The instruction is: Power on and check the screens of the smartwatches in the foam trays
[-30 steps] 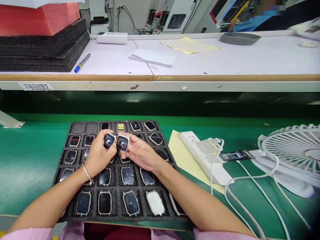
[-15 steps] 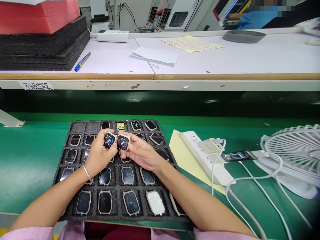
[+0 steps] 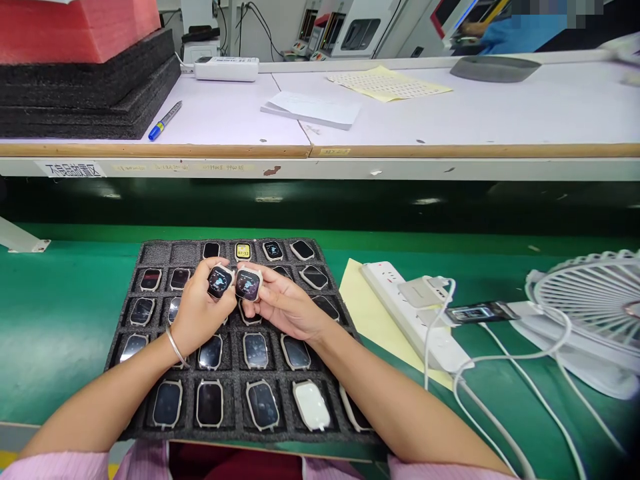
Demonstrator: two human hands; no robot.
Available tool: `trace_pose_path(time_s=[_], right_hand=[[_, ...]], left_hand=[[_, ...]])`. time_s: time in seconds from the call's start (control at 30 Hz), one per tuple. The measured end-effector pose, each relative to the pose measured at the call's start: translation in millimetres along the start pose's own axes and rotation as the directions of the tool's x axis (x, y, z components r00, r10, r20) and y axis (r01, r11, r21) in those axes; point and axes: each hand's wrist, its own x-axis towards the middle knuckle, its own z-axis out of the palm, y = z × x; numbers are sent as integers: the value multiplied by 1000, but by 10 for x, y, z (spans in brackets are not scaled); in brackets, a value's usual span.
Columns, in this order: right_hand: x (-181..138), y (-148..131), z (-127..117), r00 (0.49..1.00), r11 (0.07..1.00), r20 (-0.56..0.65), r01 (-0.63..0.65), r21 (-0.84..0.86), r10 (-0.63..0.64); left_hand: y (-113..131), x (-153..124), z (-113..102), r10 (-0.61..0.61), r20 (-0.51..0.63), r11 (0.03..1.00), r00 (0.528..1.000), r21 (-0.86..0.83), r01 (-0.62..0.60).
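Observation:
My left hand (image 3: pixel 197 313) is closed around a small smartwatch body (image 3: pixel 219 281) with a lit screen. Right beside it my right hand (image 3: pixel 285 305) grips a second smartwatch body (image 3: pixel 248 284), also lit. The two watches are held side by side, almost touching, above a black foam tray (image 3: pixel 155 252). The tray's pockets hold several more watch bodies, most with dark screens; one at the back shows a yellow screen (image 3: pixel 243 251), and a white one (image 3: pixel 311 405) lies face down near the front.
A white power strip (image 3: pixel 395 300) with a plugged adapter and cables lies right of the tray on yellow paper (image 3: pixel 367 313). A white fan (image 3: pixel 590 300) lies at the far right. Behind, a raised shelf carries foam stacks (image 3: pixel 85 87), a pen (image 3: pixel 165 121) and papers (image 3: pixel 313 110).
Both hands hold the two watches in nearly the same place; the view has shifted slightly.

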Motion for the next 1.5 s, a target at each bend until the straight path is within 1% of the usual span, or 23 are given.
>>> trace_pose_path(time_s=[0.1, 0.27, 0.43, 0.67, 0.83, 1.0, 1.13, 1.17, 1.23, 1.27, 1.33, 1.37, 1.43, 1.5], right_hand=[[-6, 0, 3, 1000, 1000, -5, -4, -12, 4], [-11, 6, 0, 1000, 1000, 3, 7, -11, -7], [-3, 23, -23, 1000, 1000, 26, 12, 3, -12], [-1, 20, -20, 1000, 1000, 21, 12, 0, -12], [-2, 17, -21, 1000, 1000, 21, 14, -13, -14], [-8, 5, -14, 1000, 1000, 21, 21, -8, -21], [-11, -11, -6, 1000, 1000, 21, 7, -9, -6], [-8, -14, -7, 1000, 1000, 12, 1, -11, -1], [3, -22, -15, 1000, 1000, -22, -7, -12, 7], [11, -26, -21, 999, 1000, -45, -9, -7, 9], [31, -37, -38, 996, 1000, -92, -11, 11, 12], [40, -43, -48, 993, 1000, -113, -10, 20, 12], [57, -51, -69, 988, 1000, -157, 2, 21, 2], [67, -51, -88, 980, 1000, -196, 20, 0, -20]], left_hand=[[3, -3, -2, 20, -10, 1000, 1000, 13, -20], [2, -15, 8, 5, 1, 1000, 1000, -1, -5], [-43, -3, 16, 53, -10, 998, 999, 16, -53], [-40, 2, 27, -8, -14, 1000, 1000, -26, 8], [-37, 6, 29, 32, -17, 999, 999, -19, -33], [-45, 2, 14, -8, 22, 999, 1000, -50, 10], [-85, 26, 12, 82, 36, 996, 996, -48, -80], [-101, 36, 18, 89, 41, 994, 995, -61, -87], [-129, 58, 35, 50, 46, 993, 998, -114, -45], [-136, 68, 42, 7, 43, 988, 999, -152, 0], [-129, 83, 47, -120, 50, 957, 992, -260, 129], [-115, 88, 44, -193, 75, 923, 978, -325, 207], [-77, 92, 27, -314, 162, 822, 935, -447, 353], [-42, 92, 5, -372, 233, 725, 898, -532, 438]])
